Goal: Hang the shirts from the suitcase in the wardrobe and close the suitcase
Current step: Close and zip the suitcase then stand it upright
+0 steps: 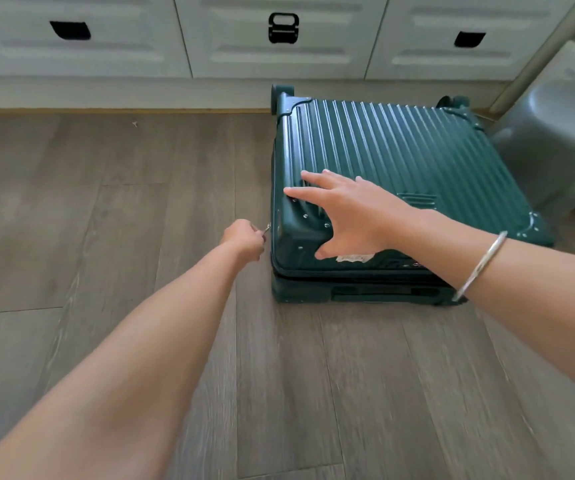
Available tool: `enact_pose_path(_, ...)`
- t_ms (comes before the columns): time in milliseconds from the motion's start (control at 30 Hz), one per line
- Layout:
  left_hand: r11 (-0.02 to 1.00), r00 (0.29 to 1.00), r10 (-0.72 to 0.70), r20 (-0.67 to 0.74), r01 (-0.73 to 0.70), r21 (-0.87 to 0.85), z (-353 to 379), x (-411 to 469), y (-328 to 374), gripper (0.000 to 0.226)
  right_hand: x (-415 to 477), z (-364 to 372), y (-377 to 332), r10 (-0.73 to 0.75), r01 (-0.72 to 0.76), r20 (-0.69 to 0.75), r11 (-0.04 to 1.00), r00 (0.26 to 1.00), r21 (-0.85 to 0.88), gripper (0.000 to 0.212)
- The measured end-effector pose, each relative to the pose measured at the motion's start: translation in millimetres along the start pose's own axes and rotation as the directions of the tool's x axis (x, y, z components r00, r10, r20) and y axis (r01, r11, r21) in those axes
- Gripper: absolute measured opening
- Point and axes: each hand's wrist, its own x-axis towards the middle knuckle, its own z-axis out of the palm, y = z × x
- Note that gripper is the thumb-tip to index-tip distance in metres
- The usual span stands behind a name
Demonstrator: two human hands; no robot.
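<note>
Zipping looks to be the step in hand: the green ribbed suitcase (400, 161) lies flat on the wood floor (106, 237), lid down on its base, close in front of the white drawer fronts (279, 39) at the far side and just beside a grey plastic stool (563, 133) on the right. Right hand (352, 216) is spread wide and flat over the near-left corner of the lid, fingers fanned across the ribs, thumb hooked down over the near edge; it grips nothing, only presses, likely to hold the two shells together so the seam stays aligned. A silver bangle (480, 265) sits on that wrist. Left hand (244, 239) is curled tight, pinching a small metal zipper pull (267, 229) at the left side of the case, just at the corner; arm held straight out, which suits a pull along the seam. A dark line of gap shows along the near face between lid and base, so I judge the near side not yet fully zipped, though blur makes this uncertain. No shirts visible anywhere in view; the wardrobe itself is not in view, so whether hanging is finished cannot be confirmed. Risk, as I read it: if the pressing hand lifts, the lid may spring and the zipper bind at the corner.
</note>
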Motion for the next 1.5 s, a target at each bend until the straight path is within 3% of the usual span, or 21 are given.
enact_pose_path(267, 0.982, 0.975, -0.107, 0.197, 0.135, -0.13, -48, -18, -36, 0.025, 58, 5, -38, 0.12, -0.097, -0.177, 0.986, 0.977, 0.137, 0.086)
enact_pose_path(400, 0.982, 0.932, -0.162, 0.323, 0.186, -0.043, -44, -22, -32, 0.018, 80, 9, -57, 0.099, -0.086, -0.16, 0.993, 0.982, 0.083, 0.081)
enact_pose_path(533, 0.992, 0.901, -0.124, 0.416, 0.114, 0.048, 1, -29, -9, 0.019, 83, 14, -59, 0.064, -0.049, -0.119, 0.99, 0.991, 0.131, 0.08)
enact_pose_path(700, 0.998, 0.921, -0.059, 0.385, 0.069, -0.013, 36, -36, -5, 0.026, 52, 11, -12, 0.038, 0.0, -0.13, 0.96, 0.991, 0.28, 0.085)
enact_pose_path(867, 0.996, 0.938, -0.043, 0.344, 0.067, -0.06, 41, -42, -1, 0.029, -3, 25, 49, 0.262, -0.18, -0.218, 0.925, 0.94, 0.335, 0.073)
enact_pose_path(1100, 0.987, 0.923, -0.053, 0.381, -0.009, 0.161, 62, -50, 28, 0.032, -57, 36, 94, 0.368, -0.34, -0.132, 0.92, 0.92, 0.195, 0.091)
enact_pose_path(1200, 0.926, 0.9, -0.091, 0.425, -0.081, 0.369, 56, -54, 42, 0.039, -60, 38, 92, 0.332, -0.32, -0.059, 0.935, 0.941, 0.155, 0.098)
enact_pose_path(1267, 0.86, 0.892, -0.074, 0.446, -0.169, 0.482, 49, -61, 66, 0.046, -61, 39, 92, 0.36, -0.332, -0.092, 0.915, 0.928, 0.23, 0.094)
enact_pose_path(1333, 0.814, 0.877, -0.037, 0.479, -0.252, 0.524, 42, -74, 97, 0.049, -63, 44, 93, 0.528, -0.441, -0.233, 0.832, 0.817, 0.337, 0.082)
enact_pose_path(1367, 0.8, 0.863, -0.012, 0.506, -0.295, 0.522, 40, -82, 115, 0.05, -66, 45, 95, 0.661, -0.54, -0.275, 0.738, 0.698, 0.404, 0.078)
enact_pose_path(1400, 0.797, 0.846, 0.019, 0.533, -0.335, 0.502, 39, -90, 130, 0.048, -67, 48, 98, 0.803, -0.629, -0.226, 0.579, 0.552, 0.52, 0.076)
enact_pose_path(1433, 0.798, 0.835, 0.06, 0.547, -0.37, 0.476, 39, -97, 145, 0.046, -69, 48, 100, 0.903, -0.661, -0.087, 0.371, 0.421, 0.652, 0.076)
enact_pose_path(1467, 0.804, 0.832, 0.102, 0.546, -0.392, 0.448, 40, -102, 155, 0.041, -70, 48, 100, 0.934, -0.647, 0.084, 0.173, 0.346, 0.743, 0.074)
enact_pose_path(1500, 0.803, 0.834, 0.152, 0.531, -0.417, 0.425, 41, -106, 163, 0.037, -71, 48, 99, 0.925, -0.631, 0.195, 0.058, 0.325, 0.774, 0.07)
